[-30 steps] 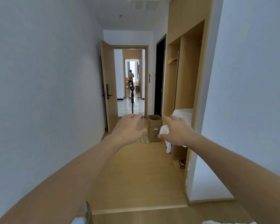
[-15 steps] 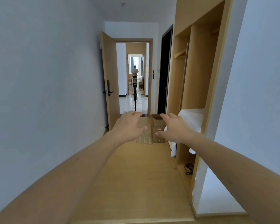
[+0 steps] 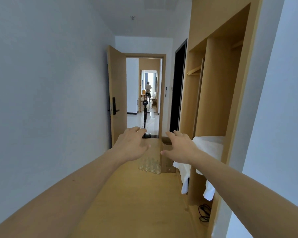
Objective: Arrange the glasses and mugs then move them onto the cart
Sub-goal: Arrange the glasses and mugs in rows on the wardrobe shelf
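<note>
Several clear glasses (image 3: 150, 164) stand in a cluster on the wooden floor down the corridor, beside a brown cardboard box (image 3: 167, 157). Both my arms stretch out ahead at chest height. My left hand (image 3: 132, 146) hovers with relaxed fingers and holds nothing. My right hand (image 3: 179, 148) is likewise spread and empty. Both hands are well short of the glasses, which show just below them. No mugs or cart are in view.
An open wardrobe niche (image 3: 211, 103) on the right holds white cloth (image 3: 208, 148) that hangs over its shelf, with a black cable (image 3: 204, 213) on its floor. A wooden door (image 3: 117, 97) stands open ahead. A black standing fan (image 3: 145, 115) is in the doorway. A person stands far off.
The view has moved forward along the corridor and tilted up. The glasses and box appear closer and larger. Both hands stay outstretched and empty.
</note>
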`<state>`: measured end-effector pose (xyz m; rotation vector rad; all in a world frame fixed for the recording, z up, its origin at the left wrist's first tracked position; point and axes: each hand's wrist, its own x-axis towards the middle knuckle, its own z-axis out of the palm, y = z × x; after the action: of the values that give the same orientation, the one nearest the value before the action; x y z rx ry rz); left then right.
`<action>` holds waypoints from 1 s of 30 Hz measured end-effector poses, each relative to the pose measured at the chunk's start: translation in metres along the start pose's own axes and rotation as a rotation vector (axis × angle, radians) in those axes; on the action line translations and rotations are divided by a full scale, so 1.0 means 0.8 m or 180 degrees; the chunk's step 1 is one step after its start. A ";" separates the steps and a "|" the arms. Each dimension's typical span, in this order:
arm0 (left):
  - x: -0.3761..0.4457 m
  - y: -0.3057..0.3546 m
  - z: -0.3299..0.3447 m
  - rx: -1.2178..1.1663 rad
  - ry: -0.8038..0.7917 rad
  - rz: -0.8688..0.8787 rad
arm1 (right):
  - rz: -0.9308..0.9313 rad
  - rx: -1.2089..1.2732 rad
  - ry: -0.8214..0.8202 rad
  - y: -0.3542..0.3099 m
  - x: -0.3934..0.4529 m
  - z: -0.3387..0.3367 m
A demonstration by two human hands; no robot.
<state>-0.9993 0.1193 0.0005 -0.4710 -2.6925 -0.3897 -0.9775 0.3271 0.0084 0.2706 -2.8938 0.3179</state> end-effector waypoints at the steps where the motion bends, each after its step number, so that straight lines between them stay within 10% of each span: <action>1: 0.014 -0.002 0.008 0.0050 -0.0019 0.0022 | 0.0012 0.0015 -0.0028 0.008 0.013 0.006; 30: 0.464 -0.287 0.175 -0.0177 -0.0252 0.0358 | 0.0401 0.0130 -0.0116 0.031 0.529 0.167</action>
<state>-1.4531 0.0568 -0.0185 -0.6640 -2.7208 -0.4230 -1.4146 0.2530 -0.0248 0.1019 -2.9494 0.3975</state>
